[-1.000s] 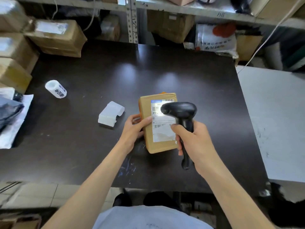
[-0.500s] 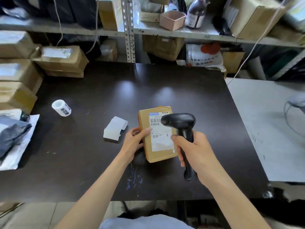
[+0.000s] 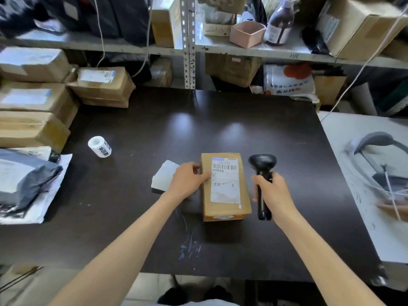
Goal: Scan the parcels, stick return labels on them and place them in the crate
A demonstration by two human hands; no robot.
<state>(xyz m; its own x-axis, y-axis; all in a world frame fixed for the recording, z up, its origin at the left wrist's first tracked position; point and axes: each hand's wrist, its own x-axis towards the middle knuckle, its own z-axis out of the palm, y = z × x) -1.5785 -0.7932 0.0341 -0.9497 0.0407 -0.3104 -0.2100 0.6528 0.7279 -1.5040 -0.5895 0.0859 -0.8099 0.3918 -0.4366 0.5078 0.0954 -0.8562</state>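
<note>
Scanning underway; labelling and crating remain

On the dark table (image 3: 132, 217), stacked boxes (image 3: 33, 96) wait well left of the left hand (image 3: 187, 182), which holds the edge of the cardboard parcel (image 3: 225, 208). The right hand (image 3: 272, 194) grips the barcode scanner (image 3: 262, 163) just beside it. The label roll (image 3: 99, 146) lies untouched, farther left; no return label or crate is visible.

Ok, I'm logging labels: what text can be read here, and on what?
"回": label roll, other characters unclear.
"济宁转宁阳", roughly: parcel label, under the barcode; finer print too small.
Handwriting on shelf edge, print on white sack: too blurred.
</note>
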